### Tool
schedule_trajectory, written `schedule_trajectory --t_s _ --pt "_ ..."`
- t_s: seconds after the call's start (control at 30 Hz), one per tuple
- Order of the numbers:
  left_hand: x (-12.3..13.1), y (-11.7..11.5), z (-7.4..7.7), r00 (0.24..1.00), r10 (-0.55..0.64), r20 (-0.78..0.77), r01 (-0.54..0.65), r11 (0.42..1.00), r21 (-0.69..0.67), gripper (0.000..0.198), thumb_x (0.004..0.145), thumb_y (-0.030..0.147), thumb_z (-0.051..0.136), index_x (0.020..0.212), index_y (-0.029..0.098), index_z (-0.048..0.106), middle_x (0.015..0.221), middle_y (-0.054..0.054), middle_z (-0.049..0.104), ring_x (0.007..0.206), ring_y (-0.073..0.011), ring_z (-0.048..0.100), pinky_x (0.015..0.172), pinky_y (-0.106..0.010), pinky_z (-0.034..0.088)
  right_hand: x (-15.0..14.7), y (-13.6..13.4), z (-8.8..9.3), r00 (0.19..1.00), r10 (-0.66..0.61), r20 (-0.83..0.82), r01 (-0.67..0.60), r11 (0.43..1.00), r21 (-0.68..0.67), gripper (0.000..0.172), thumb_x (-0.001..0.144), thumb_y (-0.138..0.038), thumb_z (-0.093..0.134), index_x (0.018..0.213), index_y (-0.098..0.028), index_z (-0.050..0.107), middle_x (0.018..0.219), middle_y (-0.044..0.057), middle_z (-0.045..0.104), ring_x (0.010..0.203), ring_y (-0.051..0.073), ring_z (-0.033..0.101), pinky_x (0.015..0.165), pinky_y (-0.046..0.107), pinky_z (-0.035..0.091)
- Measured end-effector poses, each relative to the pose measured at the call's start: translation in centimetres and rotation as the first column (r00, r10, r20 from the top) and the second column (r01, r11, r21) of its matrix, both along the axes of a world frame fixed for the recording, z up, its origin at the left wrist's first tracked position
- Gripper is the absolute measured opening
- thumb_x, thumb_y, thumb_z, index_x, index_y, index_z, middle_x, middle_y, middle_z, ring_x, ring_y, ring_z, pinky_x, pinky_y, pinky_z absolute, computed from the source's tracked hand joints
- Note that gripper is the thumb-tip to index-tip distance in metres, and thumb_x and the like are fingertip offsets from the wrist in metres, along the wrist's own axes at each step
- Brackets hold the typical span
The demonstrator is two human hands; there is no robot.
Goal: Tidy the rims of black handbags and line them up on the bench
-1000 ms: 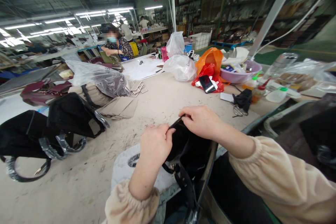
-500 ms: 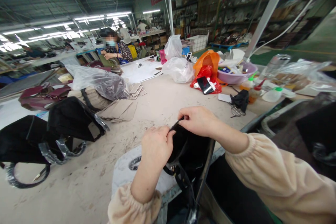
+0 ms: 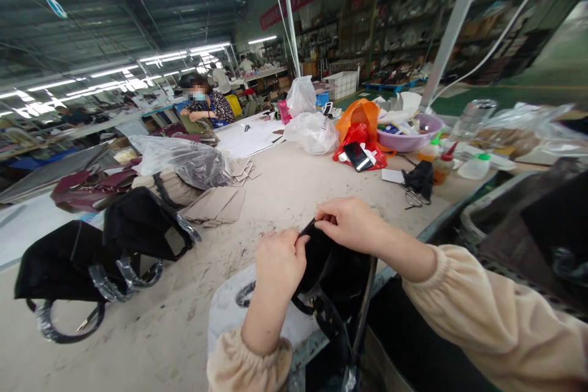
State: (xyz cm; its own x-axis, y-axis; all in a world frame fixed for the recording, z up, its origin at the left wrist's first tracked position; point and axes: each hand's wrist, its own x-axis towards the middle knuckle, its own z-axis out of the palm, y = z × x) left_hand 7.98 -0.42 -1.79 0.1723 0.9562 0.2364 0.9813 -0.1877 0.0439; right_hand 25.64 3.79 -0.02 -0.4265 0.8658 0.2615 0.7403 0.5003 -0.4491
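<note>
A black handbag (image 3: 337, 275) hangs at the table's near edge, its top rim pinched between both my hands. My left hand (image 3: 279, 263) is closed on the rim from the left, thumb on the near side. Just to its right, my right hand (image 3: 351, 223) grips the same rim with thumb and fingertips. A short dark stretch of edge shows between the two hands. Below, the bag's strap with small metal fittings hangs loose, and the lower part drops past the table edge. Under my left forearm lies a white sheet (image 3: 225, 312) with a wrapped handle on it.
Two black bags (image 3: 59, 263) with plastic-wrapped handles lie at left. Beige card pieces (image 3: 215, 205) and a clear plastic bag (image 3: 184, 159) sit behind them. Scissors (image 3: 416, 198), a phone (image 3: 357, 157), glue bottles (image 3: 443, 165) and a purple basin (image 3: 408, 139) stand right. A co-worker (image 3: 206, 107) sits farther back.
The whole view has tilted slightly upward, so the table things appear lower and the bags at left farther right. Both hands keep their pinch on the bag's rim, barely changed.
</note>
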Motion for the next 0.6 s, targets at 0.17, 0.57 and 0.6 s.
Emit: schedule_trajectory --t_s 0.17,0.57,0.6 --pt "-0.1 0.1 -0.1 1.0 0.001 0.028 -0.001 1.0 0.001 0.028 0.09 0.036 0.047 0.071 0.023 0.062 0.069 -0.003 0.067 0.068 -0.0191 0.058 0.061 -0.03 0.029 0.1 -0.7 0.4 0.986 0.054 0.161 -0.061 0.997 0.04 0.019 0.084 -0.036 0.055 0.087 -0.023 0.07 0.087 0.001 0.069 0.079 0.015 0.061 0.07 0.025 0.04" --pt "-0.8 0.9 0.0 0.988 -0.007 0.154 0.023 0.995 -0.102 0.029 0.089 0.038 0.048 0.071 0.023 0.066 0.073 -0.001 0.069 0.071 -0.0168 0.059 0.062 -0.027 0.032 0.2 0.3 0.8 0.936 -0.104 0.337 0.107 0.994 0.01 0.027 0.089 -0.037 0.05 0.08 -0.023 0.07 0.082 0.004 0.072 0.077 0.019 0.064 0.065 0.027 0.04" --pt "-0.8 0.9 0.0 0.988 -0.006 0.156 0.023 0.994 -0.108 0.03 0.089 0.038 0.048 0.07 0.023 0.065 0.072 -0.001 0.068 0.071 -0.0167 0.059 0.062 -0.027 0.032 0.2 0.4 0.8 0.934 -0.11 0.339 0.11 0.994 0.02 0.027 0.089 -0.037 0.05 0.079 -0.022 0.07 0.081 0.004 0.072 0.076 0.018 0.064 0.065 0.027 0.039"
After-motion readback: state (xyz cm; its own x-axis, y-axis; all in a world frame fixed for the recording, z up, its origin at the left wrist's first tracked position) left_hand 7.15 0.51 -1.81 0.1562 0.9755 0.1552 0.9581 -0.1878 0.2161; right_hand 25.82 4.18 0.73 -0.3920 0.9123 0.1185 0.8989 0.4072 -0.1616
